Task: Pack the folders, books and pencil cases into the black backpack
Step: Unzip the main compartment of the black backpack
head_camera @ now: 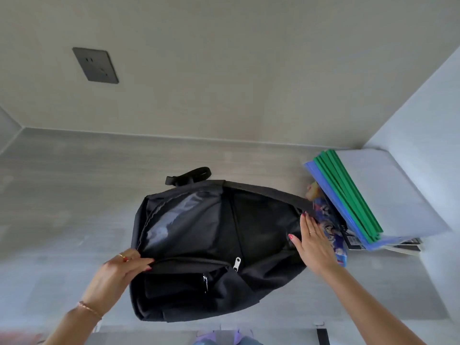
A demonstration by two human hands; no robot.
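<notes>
Two hands are at work on the black backpack, which lies on the grey counter with its main zip undone and the shiny lining showing. The left hand pinches the near edge of the opening and holds it up. The right hand is spread flat, fingers straight, gripping nothing, its fingertips at the bag's right side beside a colourful pencil case. Just right of that, the green and blue folders lean on a stack with books partly hidden under them; how many books is hard to say.

Nothing looks packed yet. To do this step well, the left hand should lift the opening higher and wider, so flat things slide in without catching the zip. Folders and books would best go in first, against the back panel, and pencil cases after.
</notes>
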